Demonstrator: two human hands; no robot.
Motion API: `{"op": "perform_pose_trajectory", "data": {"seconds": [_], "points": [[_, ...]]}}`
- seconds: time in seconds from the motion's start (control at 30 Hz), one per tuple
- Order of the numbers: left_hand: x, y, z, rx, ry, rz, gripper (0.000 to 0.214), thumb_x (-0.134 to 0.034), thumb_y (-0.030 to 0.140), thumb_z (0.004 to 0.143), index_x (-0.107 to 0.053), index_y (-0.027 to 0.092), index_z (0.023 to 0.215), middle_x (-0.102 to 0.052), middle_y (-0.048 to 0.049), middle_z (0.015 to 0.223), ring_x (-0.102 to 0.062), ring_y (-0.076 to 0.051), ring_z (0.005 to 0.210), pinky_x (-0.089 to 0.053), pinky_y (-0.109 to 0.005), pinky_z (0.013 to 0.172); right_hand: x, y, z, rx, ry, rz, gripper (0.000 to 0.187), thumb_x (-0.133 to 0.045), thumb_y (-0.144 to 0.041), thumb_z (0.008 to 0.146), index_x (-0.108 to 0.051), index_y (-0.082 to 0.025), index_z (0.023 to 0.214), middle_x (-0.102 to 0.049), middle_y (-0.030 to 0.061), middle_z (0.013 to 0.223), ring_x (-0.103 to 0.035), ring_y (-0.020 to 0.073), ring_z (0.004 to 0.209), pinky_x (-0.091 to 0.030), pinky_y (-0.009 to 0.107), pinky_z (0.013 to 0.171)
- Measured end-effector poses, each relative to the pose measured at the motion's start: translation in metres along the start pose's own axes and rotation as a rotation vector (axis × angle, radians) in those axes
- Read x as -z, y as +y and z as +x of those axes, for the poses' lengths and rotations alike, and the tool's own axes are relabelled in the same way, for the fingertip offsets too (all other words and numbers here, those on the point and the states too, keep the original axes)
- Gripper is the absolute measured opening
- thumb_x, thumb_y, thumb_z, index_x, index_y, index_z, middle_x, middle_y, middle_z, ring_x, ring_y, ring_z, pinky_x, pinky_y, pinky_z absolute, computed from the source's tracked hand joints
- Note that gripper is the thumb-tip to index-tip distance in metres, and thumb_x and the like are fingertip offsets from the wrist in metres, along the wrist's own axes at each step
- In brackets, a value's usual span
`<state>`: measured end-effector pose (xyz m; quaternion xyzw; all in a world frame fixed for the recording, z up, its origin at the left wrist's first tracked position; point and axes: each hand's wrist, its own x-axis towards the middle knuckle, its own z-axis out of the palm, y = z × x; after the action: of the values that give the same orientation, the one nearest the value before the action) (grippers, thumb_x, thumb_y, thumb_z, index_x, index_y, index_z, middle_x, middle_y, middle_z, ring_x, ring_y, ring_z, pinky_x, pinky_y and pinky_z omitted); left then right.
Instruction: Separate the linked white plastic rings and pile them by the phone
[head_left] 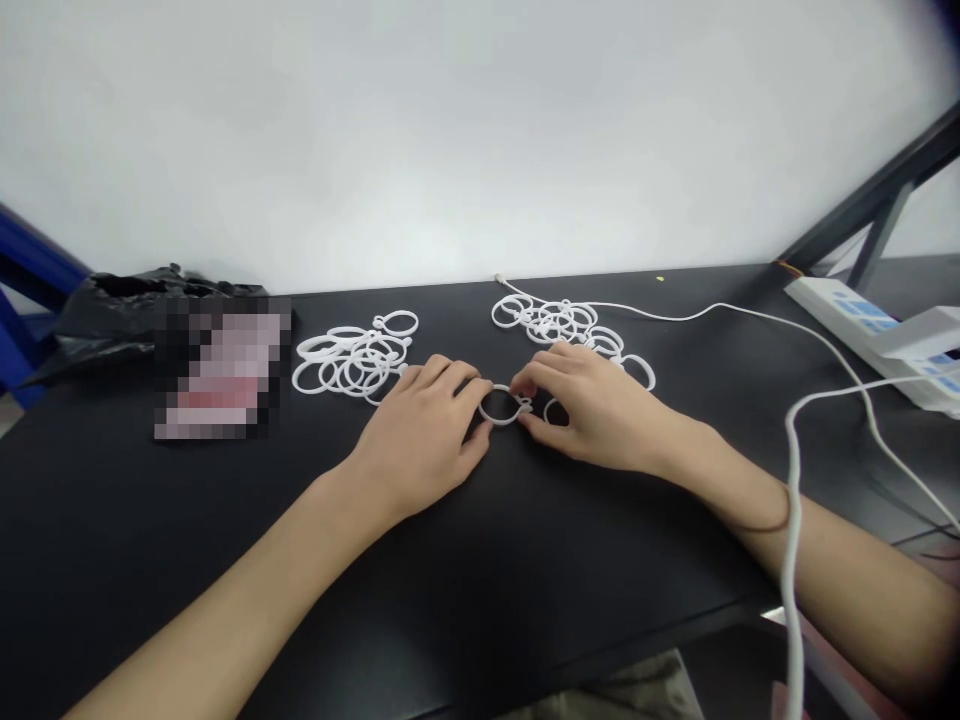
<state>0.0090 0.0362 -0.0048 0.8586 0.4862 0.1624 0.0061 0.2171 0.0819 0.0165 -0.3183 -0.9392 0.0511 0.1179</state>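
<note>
A thin white ring with small tabs on its right side is held between my two hands just above or on the black table. My left hand pinches its left edge between thumb and fingers. At the tabs, my right hand grips with thumb and index finger, partly covering them. Part of another white ring shows beneath my right palm. Beyond my left hand lies a pile of similar rings. A second group of rings is spread behind my right hand, which hides some of them.
A white cable hangs in front of my right forearm, and a thinner cord crosses the black table. At right stands a white power strip. A black plastic bag and a blurred-out object lie at left.
</note>
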Motion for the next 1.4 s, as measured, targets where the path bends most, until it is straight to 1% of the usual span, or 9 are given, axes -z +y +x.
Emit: {"op": "perform_pose_trajectory", "data": {"seconds": [0.1, 0.43, 0.6, 0.83, 1.1, 1.2, 1.27, 1.33, 1.4], "points": [[0.0, 0.0, 0.0, 0.008, 0.007, -0.005, 0.028, -0.053, 0.032, 0.091, -0.062, 0.016, 0.112, -0.064, -0.0078, 0.114, -0.054, -0.028, 0.11, -0.047, -0.046, 0.094, -0.001, 0.002, 0.0, 0.029, 0.0, 0.018, 0.012, -0.057, -0.021, 0.089, -0.064, -0.015, 0.097, -0.065, 0.0071, 0.09, -0.057, 0.0219, 0.084, -0.047, 0.039, 0.08], [-0.002, -0.001, -0.002, 0.008, 0.058, 0.019, 0.038, -0.055, 0.036, 0.092, -0.057, 0.013, 0.122, -0.066, -0.0087, 0.108, -0.057, -0.028, 0.104, -0.047, -0.045, 0.091, -0.005, 0.0, -0.001, 0.148, 0.2, 0.178, 0.015, -0.055, -0.015, 0.092, -0.064, -0.015, 0.104, -0.061, 0.0091, 0.1, -0.057, 0.0184, 0.09, -0.051, 0.032, 0.079], [-0.001, 0.001, 0.001, 0.019, 0.104, 0.021, 0.033, -0.053, 0.033, 0.09, -0.059, 0.013, 0.116, -0.065, -0.008, 0.102, -0.057, -0.027, 0.1, -0.047, -0.044, 0.09, -0.006, -0.002, -0.003, 0.068, 0.213, 0.223, 0.018, -0.057, -0.017, 0.092, -0.061, -0.016, 0.109, -0.066, 0.0077, 0.102, -0.063, 0.0177, 0.093, -0.053, 0.029, 0.076], [0.001, 0.004, 0.0, 0.011, 0.132, -0.002, 0.031, -0.053, 0.032, 0.089, -0.061, 0.013, 0.112, -0.065, -0.0079, 0.098, -0.057, -0.027, 0.097, -0.047, -0.044, 0.089, -0.005, -0.005, -0.003, 0.051, 0.233, 0.331, 0.012, -0.056, -0.018, 0.093, -0.062, -0.017, 0.103, -0.071, 0.0024, 0.092, -0.067, 0.0113, 0.078, -0.052, 0.021, 0.069], [0.001, 0.005, 0.0, 0.009, 0.139, -0.019, 0.032, -0.051, 0.032, 0.089, -0.061, 0.013, 0.112, -0.066, -0.0081, 0.098, -0.056, -0.026, 0.097, -0.046, -0.043, 0.091, -0.003, -0.007, -0.001, 0.017, 0.237, 0.355, 0.01, -0.057, -0.017, 0.092, -0.064, -0.02, 0.099, -0.072, 0.0011, 0.091, -0.068, 0.0119, 0.079, -0.053, 0.022, 0.07], [0.002, 0.004, 0.001, 0.069, 0.187, 0.041, 0.03, -0.051, 0.032, 0.088, -0.062, 0.013, 0.108, -0.065, -0.0084, 0.097, -0.056, -0.027, 0.097, -0.046, -0.043, 0.09, -0.005, -0.003, 0.005, -0.041, 0.218, 0.371, 0.015, -0.054, -0.021, 0.094, -0.063, -0.02, 0.108, -0.073, 0.0019, 0.097, -0.069, 0.0129, 0.082, -0.054, 0.024, 0.072], [0.005, 0.001, 0.002, 0.157, 0.247, 0.134, 0.03, -0.05, 0.031, 0.087, -0.062, 0.013, 0.107, -0.064, -0.0105, 0.097, -0.056, -0.03, 0.098, -0.046, -0.043, 0.087, -0.007, 0.001, 0.014, -0.075, 0.185, 0.34, 0.023, -0.054, -0.023, 0.094, -0.059, -0.019, 0.117, -0.072, 0.0041, 0.1, -0.068, 0.0154, 0.086, -0.054, 0.028, 0.077], [0.01, -0.008, 0.002, 0.281, 0.307, 0.249, 0.031, -0.049, 0.031, 0.087, -0.062, 0.012, 0.107, -0.064, -0.0134, 0.097, -0.056, -0.033, 0.098, -0.046, -0.046, 0.083, -0.01, 0.004, 0.029, -0.064, 0.152, 0.242, 0.028, -0.052, -0.024, 0.095, -0.056, -0.017, 0.122, -0.069, 0.0081, 0.106, -0.067, 0.0189, 0.091, -0.054, 0.033, 0.081], [0.015, -0.022, 0.0, 0.408, 0.35, 0.34, 0.033, -0.047, 0.034, 0.087, -0.062, 0.011, 0.106, -0.063, -0.0169, 0.096, -0.055, -0.037, 0.098, -0.045, -0.05, 0.079, -0.015, 0.004, 0.051, -0.006, 0.073, 0.086, 0.034, -0.05, -0.022, 0.095, -0.054, -0.015, 0.128, -0.064, 0.013, 0.116, -0.064, 0.023, 0.099, -0.052, 0.037, 0.083]]}}
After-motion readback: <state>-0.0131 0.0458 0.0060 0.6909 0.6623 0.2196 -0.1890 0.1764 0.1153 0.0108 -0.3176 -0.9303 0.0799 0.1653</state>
